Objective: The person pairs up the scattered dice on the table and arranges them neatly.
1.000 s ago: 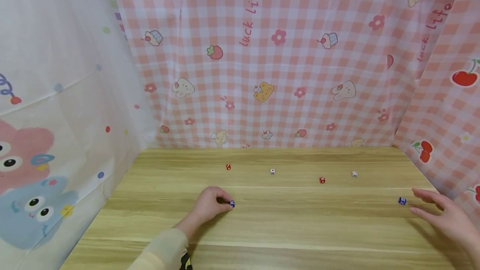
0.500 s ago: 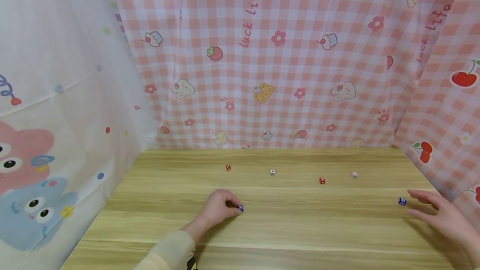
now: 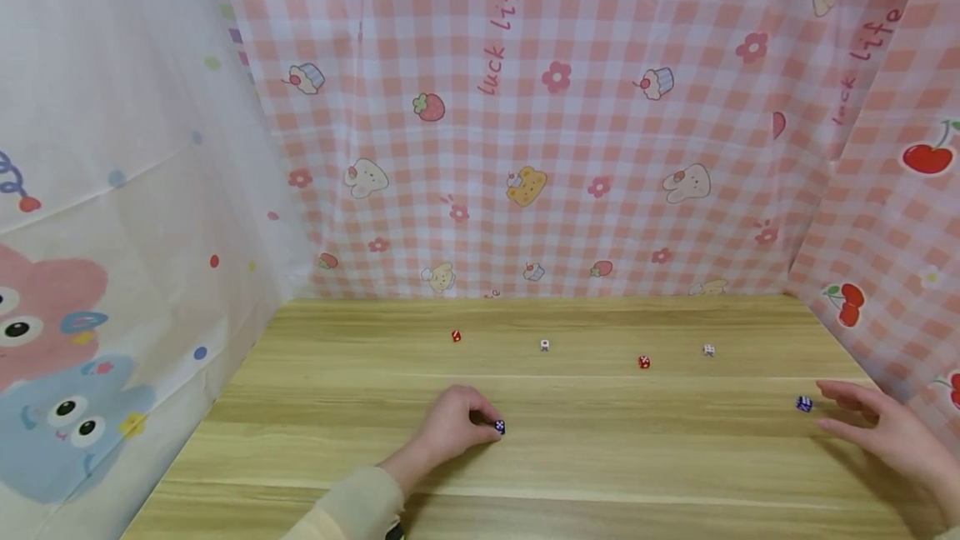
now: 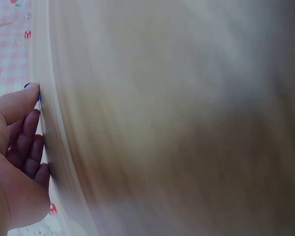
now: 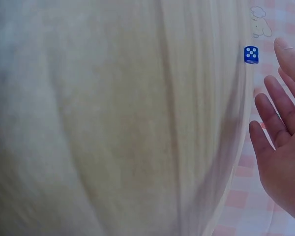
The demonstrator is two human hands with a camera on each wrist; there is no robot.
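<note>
My left hand (image 3: 455, 423) pinches a blue die (image 3: 500, 427) between thumb and forefinger, low over the wooden table left of its middle. In the left wrist view, the fingers mostly cover this die (image 4: 27, 85); only slivers of blue show. On the right, my right hand (image 3: 877, 419) is held with thumb and fingers apart, just beside a second blue die (image 3: 804, 404) that sits on the table. White pips show on that blue die (image 5: 251, 55) in the right wrist view, a small gap away from the fingers.
Toward the back of the wooden table (image 3: 570, 473) lie a red die (image 3: 456, 337), a white die (image 3: 545, 345), another red die (image 3: 644, 362) and another white die (image 3: 708, 350). A pink checked cloth (image 3: 480, 148) hangs behind the table's back edge.
My left hand has moved to the right and a little nearer, carrying the blue die. The right hand shifted slightly left toward its blue die, then stayed about there.
</note>
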